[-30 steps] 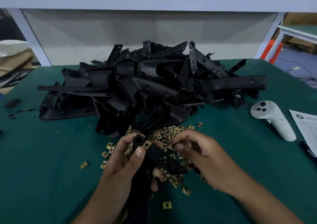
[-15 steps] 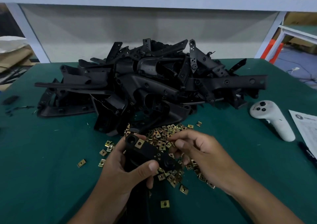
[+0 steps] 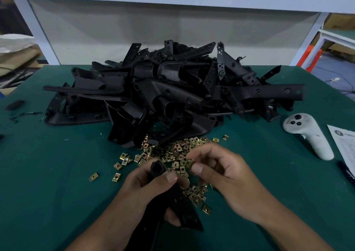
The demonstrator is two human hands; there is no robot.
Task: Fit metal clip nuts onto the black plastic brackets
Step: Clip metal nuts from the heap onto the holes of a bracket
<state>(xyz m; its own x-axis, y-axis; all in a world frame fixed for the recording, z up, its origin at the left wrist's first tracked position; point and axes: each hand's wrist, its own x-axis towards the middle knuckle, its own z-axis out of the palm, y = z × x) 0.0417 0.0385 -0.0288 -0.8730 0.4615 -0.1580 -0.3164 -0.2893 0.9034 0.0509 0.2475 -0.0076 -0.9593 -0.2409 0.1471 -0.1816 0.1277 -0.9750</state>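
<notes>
Black bracket x1, clip nuts approx. 60+

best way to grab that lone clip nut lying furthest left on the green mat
Pinch the lone clip nut across its two opposite edges, coming straight down from above: it lies flat on the green mat with bare cloth all round, so nothing blocks fingertips.

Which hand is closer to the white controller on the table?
Right. The right hand sits over the clip nuts, left of the white controller with bare green mat between. The left hand, holding a black bracket, is farther left.
</notes>
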